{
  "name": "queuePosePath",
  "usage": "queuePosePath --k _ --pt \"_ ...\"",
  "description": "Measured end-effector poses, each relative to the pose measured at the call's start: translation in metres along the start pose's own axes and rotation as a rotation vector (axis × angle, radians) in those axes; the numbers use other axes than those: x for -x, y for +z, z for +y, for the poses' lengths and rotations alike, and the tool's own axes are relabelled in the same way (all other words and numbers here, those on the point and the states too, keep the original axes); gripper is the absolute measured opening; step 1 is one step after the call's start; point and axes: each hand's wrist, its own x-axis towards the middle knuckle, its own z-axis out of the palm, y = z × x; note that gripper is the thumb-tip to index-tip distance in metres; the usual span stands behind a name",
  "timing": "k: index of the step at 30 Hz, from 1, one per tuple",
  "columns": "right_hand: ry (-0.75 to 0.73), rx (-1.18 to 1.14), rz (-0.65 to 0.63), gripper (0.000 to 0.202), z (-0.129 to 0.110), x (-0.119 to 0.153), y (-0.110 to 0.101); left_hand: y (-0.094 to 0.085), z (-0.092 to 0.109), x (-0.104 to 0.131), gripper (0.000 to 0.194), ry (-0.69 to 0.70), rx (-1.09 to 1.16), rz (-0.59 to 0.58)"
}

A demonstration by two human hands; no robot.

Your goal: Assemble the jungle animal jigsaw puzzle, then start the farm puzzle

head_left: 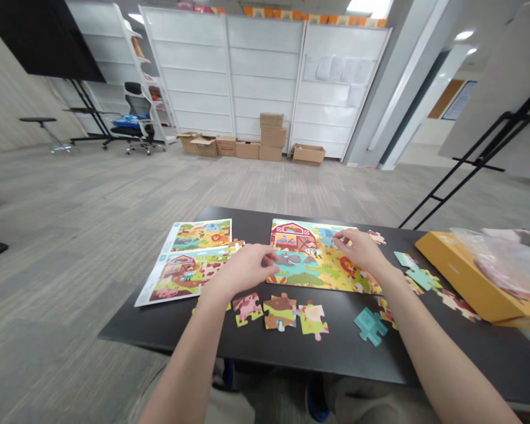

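Observation:
A jigsaw puzzle (307, 274) lies on the black table, showing a red barn, a hippo in water, an elephant and a lion. At its left edge is my left hand (249, 268), fingers loosely bent and apart, with nothing visible in them. My right hand (360, 250) is over the puzzle's upper right part, beside the elephant. Its thumb and fingertips are pinched together; whatever they hold, if anything, is hidden. The right forearm covers part of the puzzle's right side. A printed picture sheet (154, 288) sits to the left, partly beneath my left hand.
Loose pieces lie in front: a pig piece (247, 308), a brown piece (279, 312), a green-and-white piece (314, 319) and a teal piece (370, 325). More pieces (417, 272) lie right, beside a yellow box (472, 282) with plastic wrap (507, 259). Cardboard boxes (271, 138) stand beyond.

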Motion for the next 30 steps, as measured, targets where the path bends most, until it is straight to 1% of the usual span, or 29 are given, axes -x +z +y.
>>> queuePosePath --k 2,4,8,12,15,19,22,25,27,30 --pt "0.001 0.006 0.007 0.022 -0.003 0.000 -0.001 -0.007 0.000 0.015 0.025 0.007 0.005 -0.103" --pt "0.006 0.008 0.008 0.021 -0.006 0.000 -0.003 -0.015 -0.003 0.031 0.025 -0.005 -0.010 -0.154" --pt "0.017 0.020 -0.013 0.021 -0.009 -0.001 -0.005 -0.025 -0.009 0.061 0.031 -0.061 -0.127 -0.158" --pt "-0.009 0.040 -0.005 0.022 -0.012 -0.002 -0.002 -0.021 -0.009 0.080 0.038 -0.177 -0.336 -0.120" --pt "-0.040 0.046 0.010 0.022 -0.012 -0.002 0.001 -0.014 -0.004 0.083 0.036 -0.212 -0.427 -0.117" --pt "-0.060 0.023 -0.011 0.023 -0.013 -0.001 0.005 -0.010 -0.003 0.085 0.029 -0.187 -0.433 -0.105" --pt "-0.065 0.018 -0.026 0.025 -0.013 -0.001 0.005 -0.011 -0.010 0.086 0.027 -0.110 -0.386 -0.083" --pt "-0.063 0.027 -0.012 0.025 -0.014 -0.002 0.005 -0.011 -0.019 0.082 0.026 0.005 -0.342 0.000" --pt "-0.069 0.022 0.001 0.025 -0.018 -0.002 0.005 -0.009 -0.023 0.077 0.029 0.055 -0.307 0.037" --pt "-0.104 -0.001 0.001 0.025 -0.028 -0.001 0.004 -0.004 -0.024 0.068 0.035 0.097 -0.253 0.043"
